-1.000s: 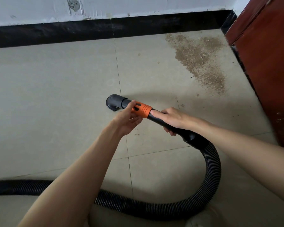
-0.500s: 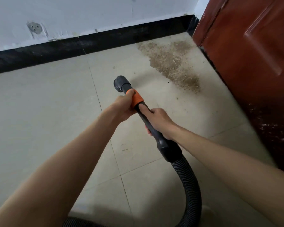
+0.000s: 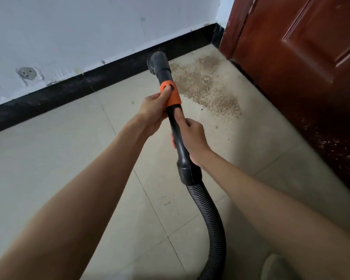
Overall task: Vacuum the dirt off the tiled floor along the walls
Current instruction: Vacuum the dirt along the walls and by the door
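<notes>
Aiming nozzle at dirt.
My left hand (image 3: 153, 111) is pinching the orange plastic collar (image 3: 170, 93); my right hand (image 3: 192, 138) is gripping the black rigid wand (image 3: 177, 134). The wand's axis is pointing toward the baseboard; brown scattered dirt (image 3: 206, 87) is lying forward-right, nearer my right hand.

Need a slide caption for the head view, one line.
Both hands grip a vacuum wand, left hand at its orange collar, right hand below, nozzle beside a dirt patch near the baseboard.
</notes>
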Demonstrator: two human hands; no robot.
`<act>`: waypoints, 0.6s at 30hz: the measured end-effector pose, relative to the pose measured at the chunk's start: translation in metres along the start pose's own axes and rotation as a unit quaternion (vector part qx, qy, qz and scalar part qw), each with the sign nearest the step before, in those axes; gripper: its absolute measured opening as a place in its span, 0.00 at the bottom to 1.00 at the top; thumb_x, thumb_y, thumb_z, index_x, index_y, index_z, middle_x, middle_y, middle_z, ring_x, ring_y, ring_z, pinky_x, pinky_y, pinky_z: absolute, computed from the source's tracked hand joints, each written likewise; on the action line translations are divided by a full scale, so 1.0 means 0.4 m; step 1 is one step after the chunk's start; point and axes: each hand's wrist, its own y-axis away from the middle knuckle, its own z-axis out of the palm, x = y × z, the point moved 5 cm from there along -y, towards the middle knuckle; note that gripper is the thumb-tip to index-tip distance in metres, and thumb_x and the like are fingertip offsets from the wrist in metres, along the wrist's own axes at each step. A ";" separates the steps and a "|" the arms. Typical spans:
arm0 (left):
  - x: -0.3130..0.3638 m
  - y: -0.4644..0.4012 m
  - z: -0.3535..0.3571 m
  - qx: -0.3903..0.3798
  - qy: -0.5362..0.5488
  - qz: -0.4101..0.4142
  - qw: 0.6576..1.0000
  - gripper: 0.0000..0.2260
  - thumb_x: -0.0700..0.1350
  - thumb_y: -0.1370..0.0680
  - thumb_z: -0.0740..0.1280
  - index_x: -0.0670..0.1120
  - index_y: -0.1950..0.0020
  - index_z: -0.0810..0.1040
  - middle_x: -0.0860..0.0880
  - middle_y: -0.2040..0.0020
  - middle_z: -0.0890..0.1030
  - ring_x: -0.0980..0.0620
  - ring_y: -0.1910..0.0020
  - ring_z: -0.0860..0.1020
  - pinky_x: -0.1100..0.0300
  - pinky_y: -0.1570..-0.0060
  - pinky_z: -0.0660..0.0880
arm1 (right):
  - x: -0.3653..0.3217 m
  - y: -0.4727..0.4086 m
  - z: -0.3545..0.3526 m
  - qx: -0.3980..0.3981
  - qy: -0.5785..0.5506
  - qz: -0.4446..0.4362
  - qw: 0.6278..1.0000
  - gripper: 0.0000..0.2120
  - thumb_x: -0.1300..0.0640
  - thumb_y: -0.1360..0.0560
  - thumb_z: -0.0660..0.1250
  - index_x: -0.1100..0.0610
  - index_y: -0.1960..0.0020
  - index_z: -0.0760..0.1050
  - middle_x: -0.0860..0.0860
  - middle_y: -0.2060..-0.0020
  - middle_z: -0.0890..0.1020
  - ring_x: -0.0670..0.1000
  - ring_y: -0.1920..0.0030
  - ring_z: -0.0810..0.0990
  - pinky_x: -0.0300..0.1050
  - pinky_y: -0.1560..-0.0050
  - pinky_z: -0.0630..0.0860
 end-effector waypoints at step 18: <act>-0.173 0.137 -0.215 -0.091 -0.194 0.003 0.977 0.12 0.49 0.19 0.61 0.43 0.46 0.79 0.50 0.56 0.81 0.58 0.58 0.77 0.67 0.54 0.75 | 0.040 -0.035 0.113 0.137 -0.314 0.122 0.931 0.24 0.38 0.23 0.64 0.59 0.62 0.72 0.52 0.77 0.77 0.50 0.78 0.75 0.38 0.73 0.73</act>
